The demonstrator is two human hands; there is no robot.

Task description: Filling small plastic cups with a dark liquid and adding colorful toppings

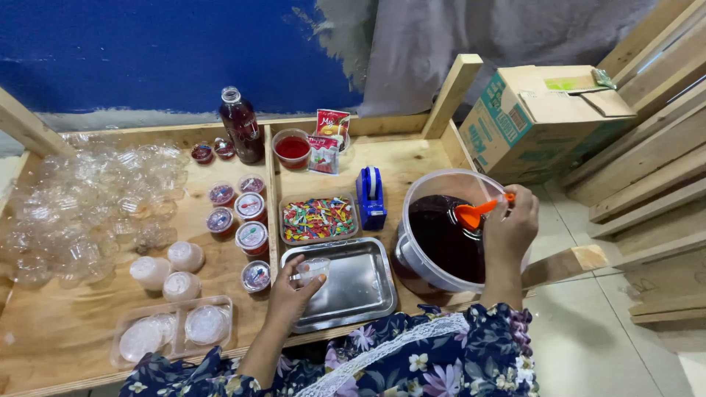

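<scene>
The left hand (293, 288) grasps a small clear cup (312, 269) over a steel tray (360, 290), the right hand (509, 228) clenches an orange ladle (476, 212) above a tub of dark red drink (445, 235), whose drips could likely stain the wooden bench (73, 331).

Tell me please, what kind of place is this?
Probably a small homemade drink or jelly-dessert stand. A rough wooden counter holds many empty clear cups and filled, lidded cups. The right hand holds an orange ladle over a bucket of dark red liquid.
</scene>
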